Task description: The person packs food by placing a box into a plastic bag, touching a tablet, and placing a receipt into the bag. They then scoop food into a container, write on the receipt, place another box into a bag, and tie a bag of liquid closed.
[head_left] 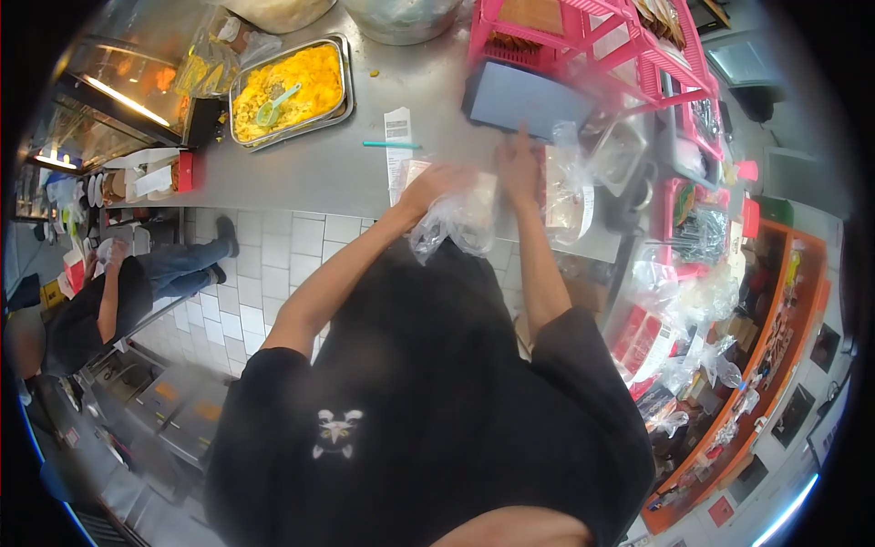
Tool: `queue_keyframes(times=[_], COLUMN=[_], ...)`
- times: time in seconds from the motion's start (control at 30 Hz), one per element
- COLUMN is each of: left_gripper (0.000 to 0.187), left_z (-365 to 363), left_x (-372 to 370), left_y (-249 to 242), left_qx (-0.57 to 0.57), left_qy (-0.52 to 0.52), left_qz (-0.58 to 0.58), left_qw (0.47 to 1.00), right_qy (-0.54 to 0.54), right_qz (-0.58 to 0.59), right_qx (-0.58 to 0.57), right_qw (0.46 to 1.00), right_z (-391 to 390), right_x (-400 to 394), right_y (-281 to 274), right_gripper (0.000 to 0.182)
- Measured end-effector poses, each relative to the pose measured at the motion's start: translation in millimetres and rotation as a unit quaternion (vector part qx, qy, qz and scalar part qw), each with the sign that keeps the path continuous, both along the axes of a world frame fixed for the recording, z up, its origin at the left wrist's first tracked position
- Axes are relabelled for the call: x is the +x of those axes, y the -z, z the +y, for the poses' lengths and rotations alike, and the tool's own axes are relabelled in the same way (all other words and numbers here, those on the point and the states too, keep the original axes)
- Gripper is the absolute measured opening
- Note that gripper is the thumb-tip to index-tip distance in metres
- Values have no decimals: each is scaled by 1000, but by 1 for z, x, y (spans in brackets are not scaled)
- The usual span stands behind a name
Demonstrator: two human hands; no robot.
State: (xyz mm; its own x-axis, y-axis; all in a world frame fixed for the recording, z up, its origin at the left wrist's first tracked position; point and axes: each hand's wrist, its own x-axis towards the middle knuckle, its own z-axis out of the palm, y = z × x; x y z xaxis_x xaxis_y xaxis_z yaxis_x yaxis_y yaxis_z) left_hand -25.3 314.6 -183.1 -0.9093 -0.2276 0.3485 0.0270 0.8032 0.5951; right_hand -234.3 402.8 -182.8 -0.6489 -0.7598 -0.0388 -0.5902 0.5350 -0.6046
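Note:
At the counter's front edge, my left hand (pixel 436 185) rests on a box in a clear plastic bag (pixel 469 205), its fingers bent over the top and blurred. My right hand (pixel 519 166) is just to the right of that box, fingers apart, with a fingertip at the lower edge of a dark tablet (pixel 527 98). Close on its right lies another bagged box (pixel 563 191). Left of my left hand are a printed paper slip (pixel 398 146) and a teal pen (pixel 392 145) lying across it.
A metal tray of yellow food (pixel 344 68) with a green spoon stands at the back left. Pink racks (pixel 629 55) rise behind the tablet. A metal container (pixel 618 155) sits at the right. Another person (pixel 118 292) works at the far left.

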Motion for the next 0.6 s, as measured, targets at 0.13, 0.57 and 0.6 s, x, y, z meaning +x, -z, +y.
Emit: queue_keyframes(times=[0.13,0.57,0.6], left_gripper=[36,34,34], left_z=[0,-2,0], left_x=[0,1,3], left_y=[2,-5,-16], left_qx=[-2,2,2], left_qy=[-1,-7,7], left_qz=[-4,15,23], left_qw=[1000,1000,1000], right_qy=[107,-10,-8], right_qz=[-102,-23,14], right_qx=[-71,-161,-217], right_qw=[987,987,976], right_z=[2,27,38], right_x=[9,13,10], right_y=[3,-80,-116], right_gripper=[63,17,15])
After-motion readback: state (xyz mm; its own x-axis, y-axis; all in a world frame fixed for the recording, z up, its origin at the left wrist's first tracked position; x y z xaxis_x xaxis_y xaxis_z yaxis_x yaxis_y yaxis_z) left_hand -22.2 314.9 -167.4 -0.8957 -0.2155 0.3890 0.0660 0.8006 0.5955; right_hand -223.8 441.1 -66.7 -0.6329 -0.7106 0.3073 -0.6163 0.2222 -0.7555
